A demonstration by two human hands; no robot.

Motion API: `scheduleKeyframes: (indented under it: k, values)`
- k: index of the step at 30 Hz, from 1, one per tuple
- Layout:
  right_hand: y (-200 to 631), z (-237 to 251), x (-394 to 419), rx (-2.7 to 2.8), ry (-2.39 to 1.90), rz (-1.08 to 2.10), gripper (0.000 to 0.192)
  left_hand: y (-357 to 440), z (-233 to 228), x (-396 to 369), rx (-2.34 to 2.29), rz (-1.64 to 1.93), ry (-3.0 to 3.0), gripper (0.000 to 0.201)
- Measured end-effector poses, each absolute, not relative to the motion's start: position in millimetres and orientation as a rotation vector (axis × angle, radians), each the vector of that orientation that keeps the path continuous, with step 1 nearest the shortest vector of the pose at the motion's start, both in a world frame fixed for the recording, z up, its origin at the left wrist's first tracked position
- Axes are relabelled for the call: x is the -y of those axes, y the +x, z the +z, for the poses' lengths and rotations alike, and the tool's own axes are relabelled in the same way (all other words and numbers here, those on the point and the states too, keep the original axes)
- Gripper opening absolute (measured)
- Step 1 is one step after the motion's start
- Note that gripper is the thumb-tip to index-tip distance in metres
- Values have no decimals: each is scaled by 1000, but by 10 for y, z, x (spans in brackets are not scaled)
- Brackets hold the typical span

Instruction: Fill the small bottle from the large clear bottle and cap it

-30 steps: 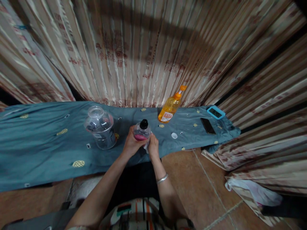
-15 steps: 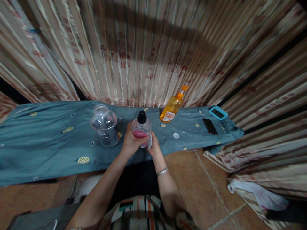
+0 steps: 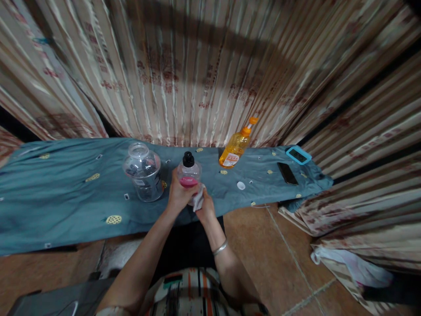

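A clear bottle (image 3: 189,170) with a black cap and a pink label stands upright in front of me. My left hand (image 3: 180,193) is wrapped round its left side, with the thumb across the front. My right hand (image 3: 206,204) is closed on a white cloth or tissue (image 3: 198,199), pressed against the bottle's lower right side. The bottle's base is hidden behind my hands. To the left stands a large clear plastic jar (image 3: 146,180) without a lid. An orange pump bottle (image 3: 235,148) is at the right, towards the back.
Teal cloth (image 3: 75,197) with pineapple prints covers the narrow table. On its right part lie a small white cap (image 3: 241,185), a black phone (image 3: 287,174) and a blue-framed digital clock (image 3: 298,154). A pleated curtain (image 3: 184,87) hangs close behind.
Both hands and the clear bottle have shifted slightly left. My right hand has moved the white cloth lower and round towards the bottle's front. The other things stay where they were.
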State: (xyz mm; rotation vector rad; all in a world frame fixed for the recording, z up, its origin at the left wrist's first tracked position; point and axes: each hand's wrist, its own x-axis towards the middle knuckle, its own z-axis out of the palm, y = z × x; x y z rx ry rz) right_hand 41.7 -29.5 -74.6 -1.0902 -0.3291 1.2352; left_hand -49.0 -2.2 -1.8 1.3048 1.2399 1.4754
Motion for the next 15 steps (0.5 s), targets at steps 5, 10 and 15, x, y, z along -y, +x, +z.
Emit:
scheduleKeyframes:
  k: [5, 10, 15]
  values:
    - [417, -618, 360, 371, -1131, 1123, 43, -457, -64, 5, -1217, 1462, 1317, 84]
    - [549, -269, 391, 548, -1085, 1026, 42, -437, -122, 23, -1184, 1381, 1348, 83]
    - [798, 182, 297, 801, -1044, 987, 39, -452, -148, 19, -1158, 1295, 1387, 92]
